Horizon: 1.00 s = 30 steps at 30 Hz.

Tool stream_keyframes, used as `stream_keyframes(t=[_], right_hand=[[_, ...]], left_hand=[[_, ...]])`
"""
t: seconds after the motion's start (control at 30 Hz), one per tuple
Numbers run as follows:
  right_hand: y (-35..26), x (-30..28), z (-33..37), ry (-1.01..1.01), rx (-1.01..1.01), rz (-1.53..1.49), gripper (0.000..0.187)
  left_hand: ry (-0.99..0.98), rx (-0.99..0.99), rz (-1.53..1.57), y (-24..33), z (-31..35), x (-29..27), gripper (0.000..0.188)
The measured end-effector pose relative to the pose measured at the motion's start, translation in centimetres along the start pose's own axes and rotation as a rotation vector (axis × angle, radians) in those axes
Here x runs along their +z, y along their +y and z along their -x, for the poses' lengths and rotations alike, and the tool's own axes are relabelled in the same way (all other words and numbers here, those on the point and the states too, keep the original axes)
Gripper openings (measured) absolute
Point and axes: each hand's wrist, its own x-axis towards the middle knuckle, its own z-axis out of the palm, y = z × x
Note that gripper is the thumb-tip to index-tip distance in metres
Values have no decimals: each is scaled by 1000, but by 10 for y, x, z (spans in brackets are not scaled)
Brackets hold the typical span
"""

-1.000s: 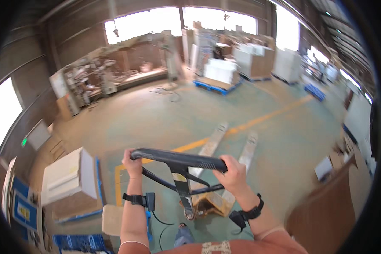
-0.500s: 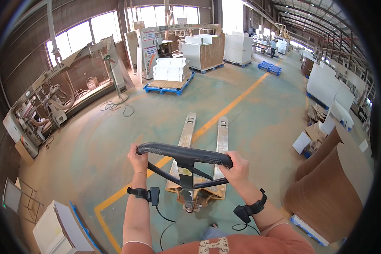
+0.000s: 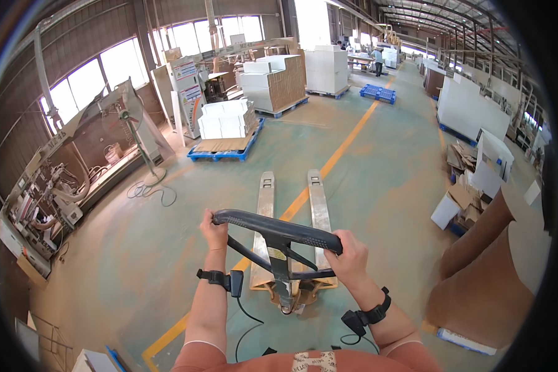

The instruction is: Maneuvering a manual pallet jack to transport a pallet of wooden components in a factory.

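Note:
Both my hands grip the black loop handle (image 3: 273,227) of a pallet jack, one at each end of its top bar. My left hand (image 3: 214,234) is wrapped round the left end, and my right hand (image 3: 351,255) closes over the right end. Beyond the handle, two worn metal forks (image 3: 320,214) reach forward with nothing on them. The yellow base of the jack (image 3: 263,283) shows below the handle. A black strap with a small cabled box sits on each of my forearms.
Ahead to the left, a blue pallet (image 3: 254,141) carries stacked white pieces. An unloaded blue pallet (image 3: 378,93) lies farther along the yellow floor line (image 3: 341,149). Large brown rolled sheets (image 3: 477,297) and scrap boards stand on the right. Machinery (image 3: 49,211) lines the left; a person (image 3: 378,61) stands far ahead.
The pallet jack and I have moved forward, and the loaded pallet appears nearer and farther left. Boards at the lower left have slid mostly out of view. Both hands keep their hold.

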Motion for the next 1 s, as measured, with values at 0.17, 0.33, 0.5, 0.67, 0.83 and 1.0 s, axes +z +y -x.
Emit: stream_keyframes(t=[0.17,0.33,0.5,0.67,0.83,1.0], right_hand=[[57,14,-30,68,112,137,28],[118,17,-73,144,147,255,28],[183,15,-105,225,182,366,27],[229,25,-150,292,331,396,29],[311,2,-176,303,355,496,27],[395,-15,-234,357,221,562,27]], left_hand=[[-55,78,45,-15,-26,97,19],[-114,128,108,-11,-64,182,21],[-282,111,220,-16,-76,290,24],[-306,141,281,-25,-105,394,24],[-345,157,327,-21,-94,486,27],[-341,137,366,-8,-111,568,27]])
